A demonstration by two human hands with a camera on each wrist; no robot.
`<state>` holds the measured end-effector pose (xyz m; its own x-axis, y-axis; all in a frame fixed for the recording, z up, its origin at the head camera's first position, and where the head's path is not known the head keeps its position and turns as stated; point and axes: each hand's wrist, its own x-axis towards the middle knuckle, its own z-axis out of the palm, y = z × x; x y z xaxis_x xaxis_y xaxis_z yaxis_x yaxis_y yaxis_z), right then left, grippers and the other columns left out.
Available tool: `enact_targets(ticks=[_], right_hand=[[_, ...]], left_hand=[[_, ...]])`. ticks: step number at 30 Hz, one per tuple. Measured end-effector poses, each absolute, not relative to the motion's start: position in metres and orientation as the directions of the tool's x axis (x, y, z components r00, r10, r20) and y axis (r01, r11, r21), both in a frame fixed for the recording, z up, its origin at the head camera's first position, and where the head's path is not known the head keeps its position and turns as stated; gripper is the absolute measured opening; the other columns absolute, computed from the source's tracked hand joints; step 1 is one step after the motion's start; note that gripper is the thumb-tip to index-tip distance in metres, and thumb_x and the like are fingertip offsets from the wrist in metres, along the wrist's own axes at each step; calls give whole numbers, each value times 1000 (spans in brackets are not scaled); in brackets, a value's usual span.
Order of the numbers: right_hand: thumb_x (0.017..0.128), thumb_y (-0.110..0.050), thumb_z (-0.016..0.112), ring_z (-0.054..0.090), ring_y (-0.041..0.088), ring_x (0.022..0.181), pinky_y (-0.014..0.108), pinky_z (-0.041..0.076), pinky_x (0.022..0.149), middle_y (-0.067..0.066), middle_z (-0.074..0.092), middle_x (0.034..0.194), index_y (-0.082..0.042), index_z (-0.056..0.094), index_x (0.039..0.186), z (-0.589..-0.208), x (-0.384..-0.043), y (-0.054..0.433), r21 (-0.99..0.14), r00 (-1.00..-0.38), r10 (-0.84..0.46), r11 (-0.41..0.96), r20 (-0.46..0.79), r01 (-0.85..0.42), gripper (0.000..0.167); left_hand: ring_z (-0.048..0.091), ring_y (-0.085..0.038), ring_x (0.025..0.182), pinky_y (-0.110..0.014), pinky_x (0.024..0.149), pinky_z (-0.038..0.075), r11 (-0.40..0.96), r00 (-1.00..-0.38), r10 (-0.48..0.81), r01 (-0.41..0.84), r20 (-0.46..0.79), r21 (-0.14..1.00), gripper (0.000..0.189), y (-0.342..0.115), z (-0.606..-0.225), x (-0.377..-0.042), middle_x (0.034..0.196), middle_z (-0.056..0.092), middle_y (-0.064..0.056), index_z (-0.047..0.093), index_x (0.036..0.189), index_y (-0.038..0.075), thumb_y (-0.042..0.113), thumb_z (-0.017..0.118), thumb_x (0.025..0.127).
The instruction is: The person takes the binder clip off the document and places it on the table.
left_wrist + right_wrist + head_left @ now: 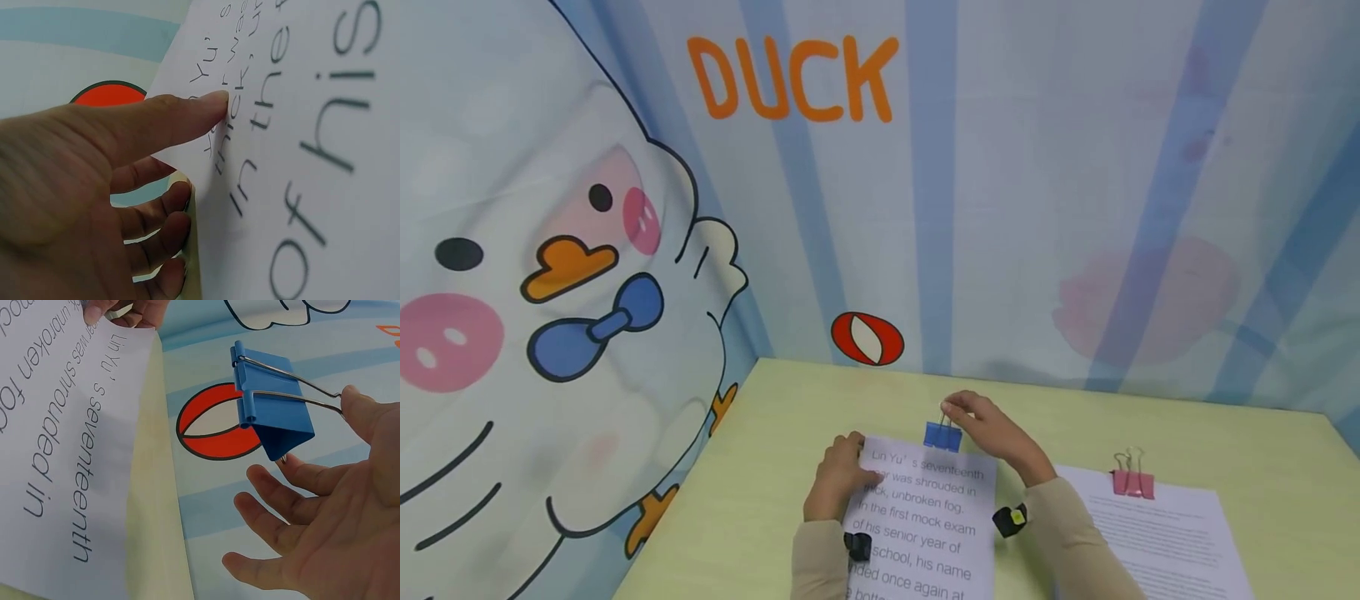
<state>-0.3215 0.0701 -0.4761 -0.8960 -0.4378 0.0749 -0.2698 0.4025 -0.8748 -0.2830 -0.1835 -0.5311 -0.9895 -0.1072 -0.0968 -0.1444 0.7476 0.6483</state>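
Note:
My left hand (838, 482) grips a printed white paper stack (928, 518) by its upper left corner. Its thumb (169, 119) lies over the text, while the other fingers curl at the edge and partly under it. A blue binder clip (942, 437) is pinched by its wire handles between the thumb and index finger of my right hand (1000, 429). In the right wrist view the clip (275, 397) hangs apart from the paper's top edge, with the other fingers spread below it. How many sheets the stack has, I cannot tell.
To the right lies another printed stack (1157, 533) with a pink binder clip (1133, 483) on its top edge. The pale yellow table (737, 467) ends at a backdrop (1000, 208) with a cartoon duck and blue stripes. Black camera mounts sit at both wrists.

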Motion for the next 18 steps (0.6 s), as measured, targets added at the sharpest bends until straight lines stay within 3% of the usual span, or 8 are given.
enact_targets(ticks=[18], right_hand=[[109, -32, 45, 48, 41, 129, 59, 35, 107, 20, 55, 134, 6, 55, 133, -481, -315, 92, -863, -880, -473, 425, 45, -273, 46]], left_hand=[[54, -32, 98, -53, 88, 48, 749, -992, -85, -122, -89, 652, 68, -185, -527, -280, 113, 59, -16, 55, 135, 0, 10, 88, 76]])
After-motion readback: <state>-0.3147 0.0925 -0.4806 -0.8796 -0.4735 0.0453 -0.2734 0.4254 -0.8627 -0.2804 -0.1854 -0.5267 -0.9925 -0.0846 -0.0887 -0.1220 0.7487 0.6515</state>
